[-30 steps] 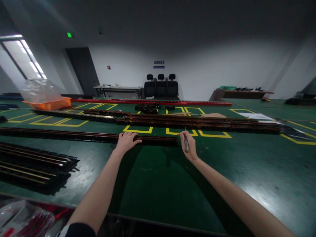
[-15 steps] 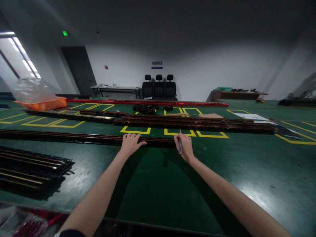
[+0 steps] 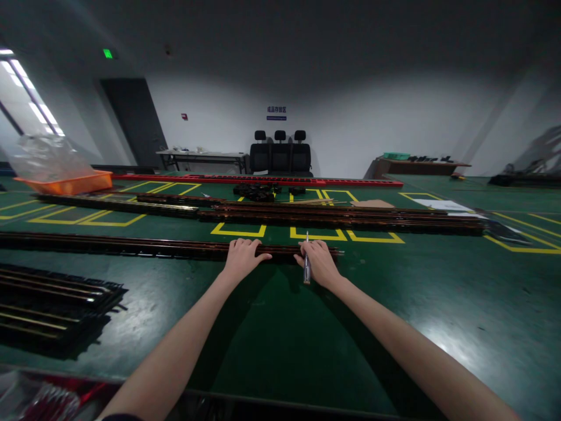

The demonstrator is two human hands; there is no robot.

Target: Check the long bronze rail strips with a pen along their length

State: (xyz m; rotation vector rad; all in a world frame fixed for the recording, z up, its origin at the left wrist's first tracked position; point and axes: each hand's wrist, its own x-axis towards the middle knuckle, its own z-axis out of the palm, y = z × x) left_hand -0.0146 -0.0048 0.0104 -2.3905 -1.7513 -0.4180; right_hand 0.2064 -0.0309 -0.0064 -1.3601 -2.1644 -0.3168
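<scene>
A long bundle of dark strips (image 3: 175, 247) with coppery lines lies across the green table. My left hand (image 3: 243, 259) rests over the bundle with its fingers curled around the far side and the thumb along the near side. Just to the right, my right hand (image 3: 319, 262) holds a slim pen-like tool (image 3: 307, 269) between thumb and fingers, its thin tip pointing away from me. That hand also touches the bundle, whose right end shows just beyond it. The fingertips of my left hand are hidden behind the bundle.
More dark strips (image 3: 350, 218) lie across the table farther back, beside black parts (image 3: 254, 192). At the near left is another stack (image 3: 48, 304). An orange basket (image 3: 74, 183) with clear plastic stands at the back left. White papers (image 3: 442, 204) are at the right.
My left hand has slid right along the bundle. My right hand has shifted slightly left, and the tool stands more upright in the view. The bundle's right end now shows past my right hand.
</scene>
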